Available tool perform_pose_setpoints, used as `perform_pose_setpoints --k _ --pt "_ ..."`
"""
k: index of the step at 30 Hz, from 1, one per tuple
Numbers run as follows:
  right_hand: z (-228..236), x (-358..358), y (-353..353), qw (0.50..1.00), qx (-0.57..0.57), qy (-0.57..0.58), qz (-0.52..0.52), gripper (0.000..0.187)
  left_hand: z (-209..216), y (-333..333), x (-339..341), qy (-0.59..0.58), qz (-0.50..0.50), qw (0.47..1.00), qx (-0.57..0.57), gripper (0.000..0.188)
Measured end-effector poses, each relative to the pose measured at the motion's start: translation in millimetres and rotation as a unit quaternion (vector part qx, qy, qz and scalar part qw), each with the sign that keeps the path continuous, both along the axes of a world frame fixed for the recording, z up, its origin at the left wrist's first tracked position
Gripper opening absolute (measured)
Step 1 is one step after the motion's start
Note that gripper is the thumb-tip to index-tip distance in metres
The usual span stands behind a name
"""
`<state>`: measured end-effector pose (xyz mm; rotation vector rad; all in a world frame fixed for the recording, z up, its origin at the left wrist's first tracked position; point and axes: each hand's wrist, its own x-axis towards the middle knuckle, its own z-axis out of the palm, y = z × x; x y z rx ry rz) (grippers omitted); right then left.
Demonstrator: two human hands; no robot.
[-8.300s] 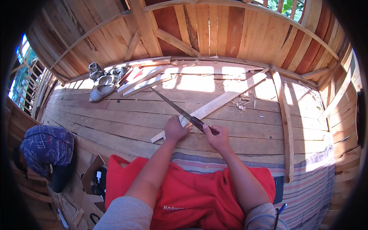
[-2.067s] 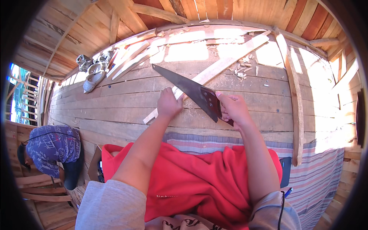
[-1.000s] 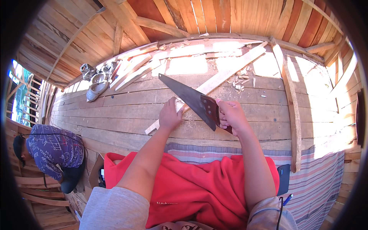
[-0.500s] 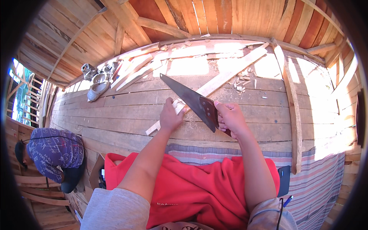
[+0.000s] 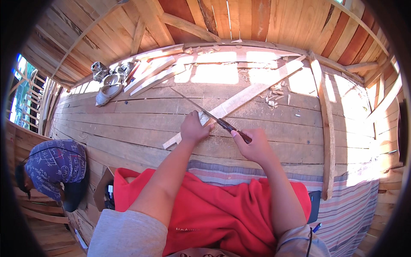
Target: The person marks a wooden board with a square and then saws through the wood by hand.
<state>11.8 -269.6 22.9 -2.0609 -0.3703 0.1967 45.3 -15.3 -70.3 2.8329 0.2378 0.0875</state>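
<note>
A long pale wooden board lies slantwise on the plank floor, its near end toward my lower left. My left hand is closed round the board near that end, close to a whitish, freshly worked patch. In my right hand is the dark handle of a handsaw. The saw's blade stands nearly edge-on and crosses the board just beside my left fingers, pointing up and to the left. Whether its teeth touch the wood I cannot tell.
Wood scraps litter the floor right of the board. Clogs and loose wood strips lie far left. A long beam stretches along the right, over a striped cloth. A person crouches at left.
My right hand has turned the saw from showing its broad side to edge-on and brought it down across the board. My left hand keeps its hold on the board.
</note>
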Motion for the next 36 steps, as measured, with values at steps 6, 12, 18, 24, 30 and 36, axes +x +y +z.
perform_pose_setpoints --k 6,12,18,24,30,36 --pt "-10 -13 -13 0.873 0.291 0.349 -0.177 0.05 0 -1 2 -0.01 -0.023 1.0 -0.014 0.064" --pt "4 6 -24 0.869 0.32 0.355 -0.127 0.053 -5 1 0 -0.036 -0.026 0.999 -0.009 0.063" --pt "5 7 -23 0.838 0.358 0.384 -0.146 0.053 -5 1 0 -0.039 -0.018 0.999 -0.025 0.064" --pt "4 6 -22 0.846 0.349 0.38 -0.133 0.052 -3 0 -1 -0.035 -0.009 0.999 -0.041 0.063" --pt "8 7 -23 0.827 0.374 0.392 -0.15 0.052 -13 13 -3 -0.153 -0.076 0.976 -0.134 0.043" --pt "12 -1 -23 0.845 0.371 0.371 -0.107 0.052 -22 20 -3 -0.21 -0.065 0.953 -0.21 0.028"
